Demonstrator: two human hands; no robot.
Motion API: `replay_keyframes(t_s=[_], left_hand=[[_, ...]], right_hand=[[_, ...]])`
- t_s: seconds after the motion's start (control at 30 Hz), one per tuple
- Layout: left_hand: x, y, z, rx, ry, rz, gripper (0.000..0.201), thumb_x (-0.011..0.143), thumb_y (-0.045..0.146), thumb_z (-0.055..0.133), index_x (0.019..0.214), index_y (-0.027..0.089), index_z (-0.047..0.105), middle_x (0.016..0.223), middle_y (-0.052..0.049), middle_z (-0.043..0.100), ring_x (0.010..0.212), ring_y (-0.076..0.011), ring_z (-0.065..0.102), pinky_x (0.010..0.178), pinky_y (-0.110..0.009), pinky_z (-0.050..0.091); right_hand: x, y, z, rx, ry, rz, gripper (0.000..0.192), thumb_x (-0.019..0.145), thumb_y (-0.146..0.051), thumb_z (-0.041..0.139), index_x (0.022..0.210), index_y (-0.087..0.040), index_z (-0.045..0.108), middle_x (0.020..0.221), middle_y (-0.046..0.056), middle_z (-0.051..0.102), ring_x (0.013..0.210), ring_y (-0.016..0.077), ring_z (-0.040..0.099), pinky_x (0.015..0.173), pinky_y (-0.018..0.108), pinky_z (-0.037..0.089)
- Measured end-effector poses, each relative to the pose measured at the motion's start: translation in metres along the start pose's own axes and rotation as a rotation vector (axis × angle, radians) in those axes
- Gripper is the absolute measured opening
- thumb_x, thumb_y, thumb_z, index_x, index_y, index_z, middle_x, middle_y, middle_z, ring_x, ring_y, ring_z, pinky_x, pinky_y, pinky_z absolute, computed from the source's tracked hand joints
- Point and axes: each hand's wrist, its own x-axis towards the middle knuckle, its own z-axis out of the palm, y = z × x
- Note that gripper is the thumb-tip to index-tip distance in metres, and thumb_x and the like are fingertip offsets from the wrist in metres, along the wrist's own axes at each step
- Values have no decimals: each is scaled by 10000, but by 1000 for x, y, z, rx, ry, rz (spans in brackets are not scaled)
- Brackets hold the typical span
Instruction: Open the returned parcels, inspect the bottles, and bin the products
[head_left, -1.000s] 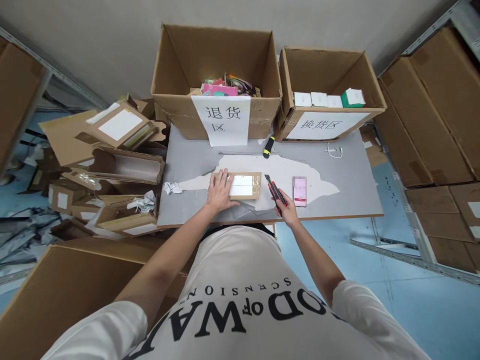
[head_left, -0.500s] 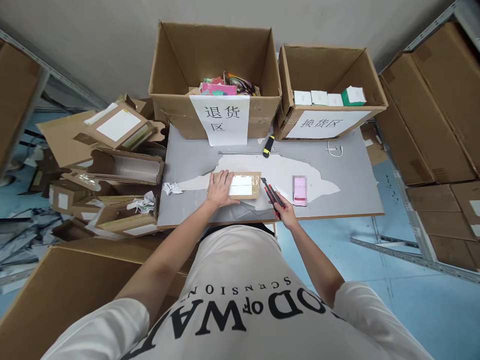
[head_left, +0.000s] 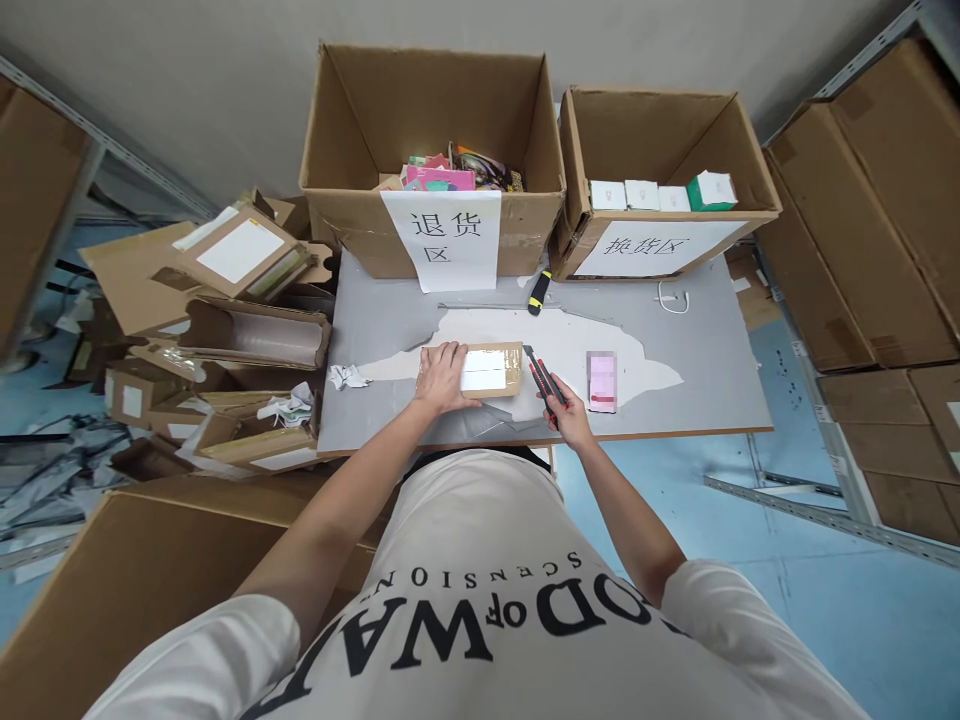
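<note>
A small taped cardboard box (head_left: 514, 370) with a white label lies on the table in front of me. My left hand (head_left: 442, 377) grips its left end, fingers over the top and thumb along the near side. In my right hand (head_left: 568, 412) is a red-and-black utility knife (head_left: 546, 385), fingers wrapped round the handle. The knife's tip points away from me, close beside the box's right end; whether it touches, I cannot tell. To the right of the knife lies a phone (head_left: 601, 381) with a pink screen.
Two large open cartons, one with books (head_left: 441, 179) and one with small white boxes (head_left: 641, 195), stand at the table's (head_left: 720, 360) back. A black-and-yellow cutter (head_left: 539, 293), a white cable (head_left: 673, 300) and crumpled paper (head_left: 347, 377) lie there. Opened boxes (head_left: 255, 335) pile up left.
The knife's tip has shifted slightly away from me beside the box's right end. My left hand keeps its place on the box. The whole view has moved very slightly.
</note>
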Motion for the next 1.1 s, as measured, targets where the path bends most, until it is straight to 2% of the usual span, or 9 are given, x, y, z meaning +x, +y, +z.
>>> replay_keyframes(t_s=[0.27,0.6,0.83,1.1], left_hand=[[0,0,0,-12,-2,-7,1128,519,650,743,1421,136,303,1398,-233,403,1306,-412,329,1100,-600,116],[0,-2,-1,-22,-8,-17,1123,520,650,738,1422,145,300,1402,-230,398,1305,-417,326,1098,-597,115],[3,1,-3,-10,-27,-31,1051,551,600,727,1419,168,320,1412,-214,402,1311,-415,318,1096,-579,119],[4,-2,-1,-6,-26,-32,1003,587,586,683,1424,168,323,1397,-204,417,1297,-409,321,1088,-562,134]], right_hand=[[-2,7,1,4,46,-13,807,758,-531,658,1458,-285,342,1058,86,650,493,61,470,366,194,317],[1,4,1,25,-10,0,802,749,-503,676,1450,-271,363,1018,82,663,487,67,482,364,194,307],[6,-5,-12,-62,-74,53,805,761,-485,666,1463,-255,346,902,42,664,445,53,428,354,192,296],[5,-4,-27,-132,-145,81,756,791,-472,651,1456,-259,363,851,29,664,430,42,407,356,179,306]])
